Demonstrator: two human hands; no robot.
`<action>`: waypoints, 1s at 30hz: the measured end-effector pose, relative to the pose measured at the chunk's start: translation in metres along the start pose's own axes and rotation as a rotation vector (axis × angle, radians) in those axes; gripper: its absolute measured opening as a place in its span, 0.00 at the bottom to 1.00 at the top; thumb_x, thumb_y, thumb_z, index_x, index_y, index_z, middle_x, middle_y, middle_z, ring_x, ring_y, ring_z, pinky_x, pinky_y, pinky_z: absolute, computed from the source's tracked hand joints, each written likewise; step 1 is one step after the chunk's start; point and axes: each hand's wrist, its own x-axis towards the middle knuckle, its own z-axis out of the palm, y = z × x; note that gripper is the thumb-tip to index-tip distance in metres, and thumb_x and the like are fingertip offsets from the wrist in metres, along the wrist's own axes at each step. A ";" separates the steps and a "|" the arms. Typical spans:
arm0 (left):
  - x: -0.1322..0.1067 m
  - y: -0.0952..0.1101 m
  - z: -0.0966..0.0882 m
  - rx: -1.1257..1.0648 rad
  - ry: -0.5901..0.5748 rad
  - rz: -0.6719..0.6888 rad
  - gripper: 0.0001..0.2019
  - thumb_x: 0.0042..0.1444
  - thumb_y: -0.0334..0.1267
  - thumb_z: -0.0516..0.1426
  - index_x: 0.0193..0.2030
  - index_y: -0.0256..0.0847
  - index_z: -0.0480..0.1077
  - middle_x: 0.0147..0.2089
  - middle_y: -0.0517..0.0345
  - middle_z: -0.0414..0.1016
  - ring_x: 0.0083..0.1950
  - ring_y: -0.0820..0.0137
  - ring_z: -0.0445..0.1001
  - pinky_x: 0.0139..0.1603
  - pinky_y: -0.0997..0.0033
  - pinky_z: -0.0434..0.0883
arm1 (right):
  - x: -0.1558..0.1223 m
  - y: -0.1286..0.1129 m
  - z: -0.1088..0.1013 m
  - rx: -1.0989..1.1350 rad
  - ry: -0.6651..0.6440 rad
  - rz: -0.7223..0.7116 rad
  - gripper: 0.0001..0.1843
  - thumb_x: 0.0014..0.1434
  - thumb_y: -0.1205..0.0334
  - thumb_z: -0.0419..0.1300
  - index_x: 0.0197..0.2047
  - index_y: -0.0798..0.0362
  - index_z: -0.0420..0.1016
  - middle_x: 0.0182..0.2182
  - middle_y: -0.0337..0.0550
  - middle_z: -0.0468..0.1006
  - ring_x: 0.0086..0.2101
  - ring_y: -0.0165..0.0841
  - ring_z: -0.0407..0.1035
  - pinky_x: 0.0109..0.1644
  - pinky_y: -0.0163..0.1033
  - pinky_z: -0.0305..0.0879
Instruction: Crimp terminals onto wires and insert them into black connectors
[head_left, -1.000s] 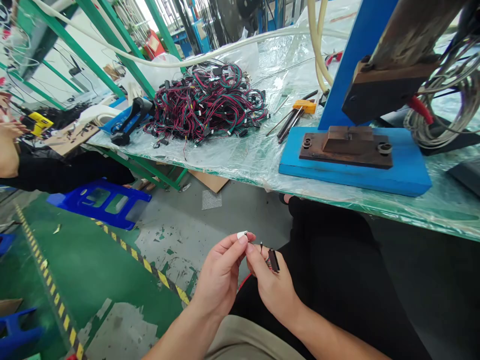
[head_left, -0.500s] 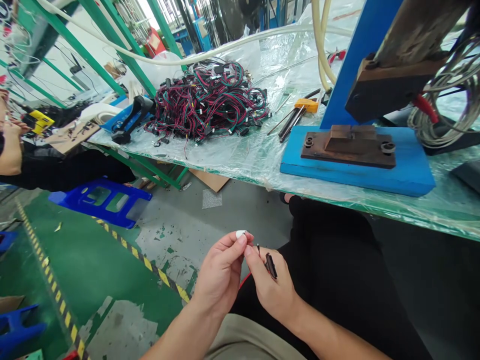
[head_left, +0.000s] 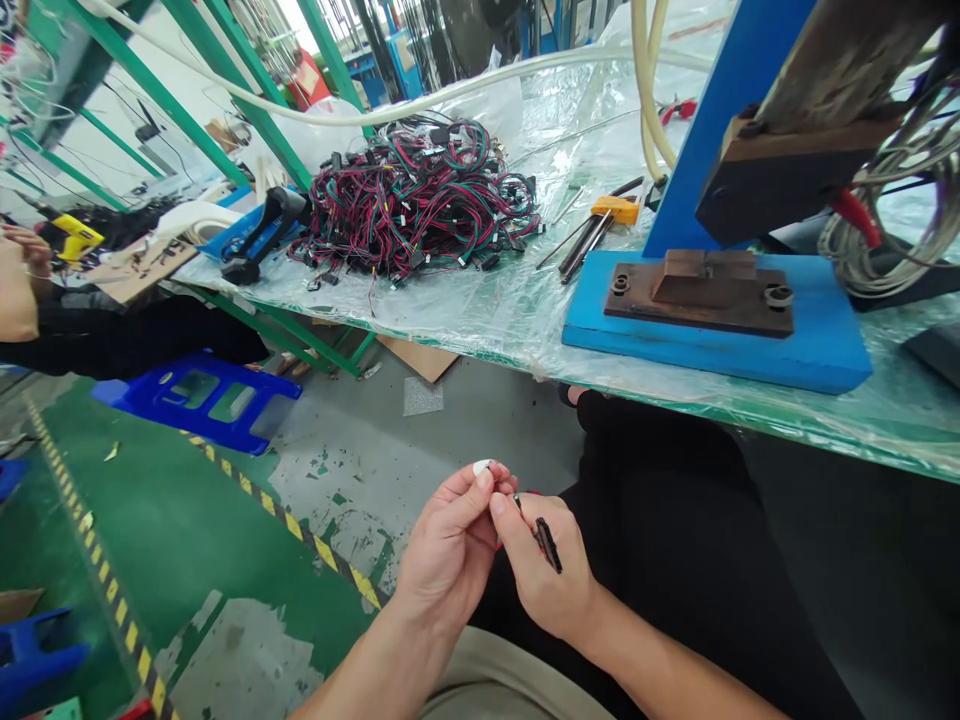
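Head cam, the only view: L hand (head_left: 450, 545) has thumb & forefinger closed in a fine pinch, prob. on a small dark tip (head_left: 489, 468) just by the white fingertip cover (head_left: 481, 467); its other fingers curl in loosely. R hand (head_left: 536, 585) is mostly closed, thumb tip right beside L's pinch, w/ the black connector (head_left: 548, 545) lodged against its fingers, over the lap (head_left: 652, 520). A 2nd small dark end (head_left: 517, 499) pokes up by R's thumb. What that thumb tip itself presses is hidden; can't tell.

To do this well, IMO: hold both pinches close together & grip the piece near its end, so it doesn't flex. Let R's curled fingers carry the connector's wt., so nothing tugs. Park the 2nd end clear of the thumbs; it looks easy to snag. Light pressure prob. best, as parts this small could bend or slip. Hands sit low, well apart from the harness pile (head_left: 420, 205) on the bench (head_left: 480, 320) & from the blue press (head_left: 720, 365), so there's elbow room.
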 end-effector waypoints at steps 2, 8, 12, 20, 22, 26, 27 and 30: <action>0.002 0.000 0.000 0.005 -0.003 0.008 0.05 0.54 0.33 0.68 0.36 0.35 0.79 0.37 0.57 0.78 0.38 0.76 0.75 0.43 0.81 0.75 | -0.001 0.001 0.000 0.004 0.007 0.000 0.24 0.69 0.57 0.52 0.19 0.51 0.60 0.17 0.33 0.58 0.20 0.27 0.53 0.27 0.37 0.54; -0.004 0.007 0.004 0.177 -0.019 0.046 0.06 0.55 0.34 0.68 0.37 0.32 0.79 0.36 0.51 0.79 0.39 0.72 0.75 0.42 0.78 0.74 | -0.007 -0.003 0.003 0.026 0.052 0.021 0.25 0.70 0.54 0.50 0.20 0.50 0.58 0.17 0.33 0.57 0.21 0.27 0.52 0.25 0.36 0.55; -0.017 0.009 0.007 0.373 -0.047 0.199 0.05 0.57 0.37 0.67 0.39 0.39 0.80 0.40 0.54 0.79 0.41 0.71 0.75 0.44 0.77 0.74 | -0.005 -0.017 -0.002 0.078 0.013 0.032 0.26 0.70 0.52 0.48 0.20 0.50 0.57 0.17 0.33 0.56 0.21 0.27 0.52 0.25 0.36 0.56; -0.031 0.014 0.008 0.701 -0.108 0.438 0.04 0.64 0.35 0.61 0.41 0.47 0.79 0.45 0.59 0.74 0.46 0.71 0.73 0.48 0.77 0.73 | -0.002 -0.032 -0.009 0.161 -0.058 0.067 0.26 0.69 0.47 0.49 0.22 0.50 0.60 0.20 0.36 0.61 0.23 0.30 0.57 0.28 0.38 0.60; -0.033 0.015 0.009 0.745 -0.098 0.479 0.04 0.63 0.35 0.61 0.41 0.47 0.79 0.45 0.59 0.74 0.46 0.71 0.74 0.47 0.79 0.73 | -0.003 -0.032 -0.007 0.166 -0.053 0.065 0.26 0.69 0.46 0.49 0.22 0.50 0.61 0.20 0.37 0.62 0.23 0.30 0.57 0.28 0.38 0.61; -0.037 0.016 0.012 0.820 -0.024 0.515 0.03 0.62 0.35 0.62 0.40 0.46 0.79 0.45 0.56 0.75 0.46 0.68 0.74 0.47 0.76 0.73 | -0.005 -0.031 -0.007 0.151 -0.028 0.069 0.26 0.69 0.45 0.49 0.22 0.50 0.62 0.19 0.37 0.61 0.23 0.31 0.56 0.27 0.38 0.59; -0.037 0.016 0.012 0.826 -0.007 0.514 0.03 0.61 0.35 0.63 0.39 0.45 0.79 0.44 0.56 0.75 0.46 0.68 0.74 0.47 0.76 0.73 | -0.005 -0.031 -0.007 0.149 -0.031 0.070 0.26 0.69 0.45 0.49 0.22 0.50 0.61 0.19 0.37 0.61 0.23 0.31 0.56 0.26 0.39 0.59; -0.038 0.016 0.012 0.804 0.011 0.487 0.01 0.60 0.36 0.64 0.37 0.45 0.79 0.43 0.57 0.74 0.45 0.68 0.73 0.46 0.76 0.73 | -0.004 -0.033 -0.007 0.151 -0.071 0.073 0.26 0.69 0.44 0.47 0.23 0.49 0.62 0.19 0.38 0.60 0.23 0.31 0.55 0.26 0.39 0.59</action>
